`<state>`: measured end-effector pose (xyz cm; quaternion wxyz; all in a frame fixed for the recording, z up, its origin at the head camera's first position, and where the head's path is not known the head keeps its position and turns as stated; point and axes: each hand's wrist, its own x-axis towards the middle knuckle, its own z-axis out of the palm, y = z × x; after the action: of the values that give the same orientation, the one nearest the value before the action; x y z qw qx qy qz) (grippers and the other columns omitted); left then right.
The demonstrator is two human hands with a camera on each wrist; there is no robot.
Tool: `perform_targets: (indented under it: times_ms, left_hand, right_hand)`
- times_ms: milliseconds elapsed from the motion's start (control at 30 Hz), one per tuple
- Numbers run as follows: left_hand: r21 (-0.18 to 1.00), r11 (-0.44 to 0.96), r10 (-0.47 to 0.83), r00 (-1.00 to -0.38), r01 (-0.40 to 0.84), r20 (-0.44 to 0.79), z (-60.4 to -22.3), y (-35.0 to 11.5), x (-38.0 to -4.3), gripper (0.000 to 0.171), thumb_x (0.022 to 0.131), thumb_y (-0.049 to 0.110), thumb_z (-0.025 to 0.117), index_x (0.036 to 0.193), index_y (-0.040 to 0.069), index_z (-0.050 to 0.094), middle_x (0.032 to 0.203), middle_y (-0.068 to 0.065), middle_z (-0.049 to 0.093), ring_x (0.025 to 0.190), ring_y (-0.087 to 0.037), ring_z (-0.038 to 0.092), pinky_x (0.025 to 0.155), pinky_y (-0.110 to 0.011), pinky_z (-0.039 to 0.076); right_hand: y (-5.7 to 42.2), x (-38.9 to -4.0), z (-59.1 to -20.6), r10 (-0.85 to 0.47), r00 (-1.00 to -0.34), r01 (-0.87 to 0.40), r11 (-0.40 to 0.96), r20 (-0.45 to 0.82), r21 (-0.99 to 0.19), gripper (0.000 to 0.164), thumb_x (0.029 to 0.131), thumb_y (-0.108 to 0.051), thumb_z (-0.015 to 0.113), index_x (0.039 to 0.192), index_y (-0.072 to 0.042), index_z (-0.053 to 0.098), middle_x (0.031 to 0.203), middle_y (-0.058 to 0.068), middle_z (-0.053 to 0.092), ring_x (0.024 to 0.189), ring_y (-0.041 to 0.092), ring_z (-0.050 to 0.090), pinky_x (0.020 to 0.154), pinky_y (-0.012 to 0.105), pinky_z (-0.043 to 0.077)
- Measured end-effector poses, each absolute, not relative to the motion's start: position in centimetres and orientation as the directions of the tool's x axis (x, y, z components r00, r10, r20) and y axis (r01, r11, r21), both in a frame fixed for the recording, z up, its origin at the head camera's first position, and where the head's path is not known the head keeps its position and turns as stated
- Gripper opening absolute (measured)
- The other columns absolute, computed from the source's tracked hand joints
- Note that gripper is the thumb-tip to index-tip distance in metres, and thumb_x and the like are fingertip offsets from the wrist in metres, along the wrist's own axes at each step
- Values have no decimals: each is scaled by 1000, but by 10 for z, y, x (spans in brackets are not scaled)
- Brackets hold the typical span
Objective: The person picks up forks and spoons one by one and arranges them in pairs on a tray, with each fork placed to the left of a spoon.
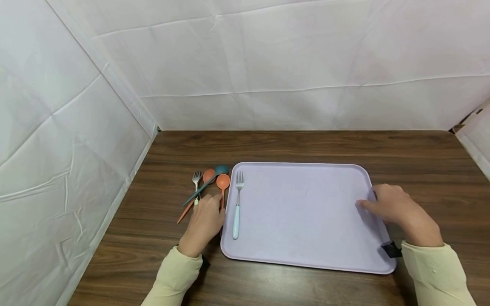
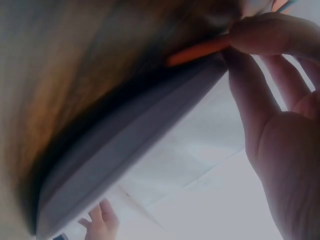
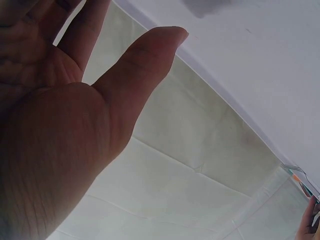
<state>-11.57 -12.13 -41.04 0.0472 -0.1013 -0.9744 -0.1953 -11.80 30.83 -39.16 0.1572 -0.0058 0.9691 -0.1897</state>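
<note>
Beside the tray's left edge, my left hand (image 1: 205,222) pinches the handle of an orange spoon (image 1: 223,182). That handle's orange end (image 2: 197,52) pokes out past the thumb in the left wrist view. Close by lie a second orange spoon (image 1: 186,211), a teal spoon (image 1: 221,170) crossing over it, and a fork (image 1: 197,176) whose handle is partly hidden by the hand. A pale lilac tray (image 1: 302,216) bears one fork (image 1: 236,219) with a light blue handle along its left side. My right hand (image 1: 394,207) is at the tray's right edge, thumb extended over it, holding nothing.
The dark wooden table (image 1: 306,146) runs back to a white cloth wall (image 1: 283,63). Another white cloth wall (image 1: 49,170) stands along the left. A black strap piece (image 1: 391,249) at my right wrist overlaps the tray's right rim.
</note>
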Motion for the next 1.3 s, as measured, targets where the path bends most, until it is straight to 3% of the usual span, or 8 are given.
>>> perform_targets:
  times_ms: [133,367,800,1000,1233,1300]
  left_hand:
    - [362,907,186,-976,216,116,-411,-123,-118,7,78,2,67,74,3,61,62,-3,47,57,-17,46,49,-32,39]
    - [353,914,177,-979,200,96,-411,-125,-121,16,73,-4,63,66,7,54,57,-2,45,53,-18,45,47,-32,37]
    - [375,910,144,-983,177,115,-407,-128,-117,13,69,-3,62,77,6,60,58,0,46,53,-18,45,46,-32,34]
    - [402,896,151,-980,191,128,-400,-125,-113,19,70,-4,61,88,3,64,60,0,47,52,-16,44,43,-29,34]
    - [411,886,165,-975,214,151,-394,-119,-109,32,70,-4,61,101,-1,66,69,-5,54,55,-15,44,43,-27,34]
    - [413,884,171,-974,218,148,-392,-117,-108,35,71,-3,61,106,-2,65,70,-4,54,56,-14,44,45,-27,34]
  right_hand:
    - [308,-117,-391,-64,-944,67,924,-325,-377,59,83,-38,64,99,18,52,69,13,54,55,19,55,48,33,45]
    - [308,-117,-392,-62,-946,67,924,-319,-376,55,83,-37,64,96,16,53,68,12,53,53,19,55,47,33,44]
    - [307,-116,-390,-53,-937,90,918,-345,-385,60,84,-35,64,103,20,50,71,16,54,54,18,57,47,33,47]
    - [305,-116,-388,-52,-936,91,919,-347,-383,64,84,-34,64,107,23,47,75,19,55,56,19,58,48,34,47]
    - [307,-118,-390,-68,-945,60,926,-320,-374,54,83,-35,64,96,16,53,68,13,54,54,19,56,47,33,45]
    - [308,-118,-391,-75,-945,53,926,-319,-374,53,84,-33,63,99,17,53,69,14,54,53,19,55,47,33,45]
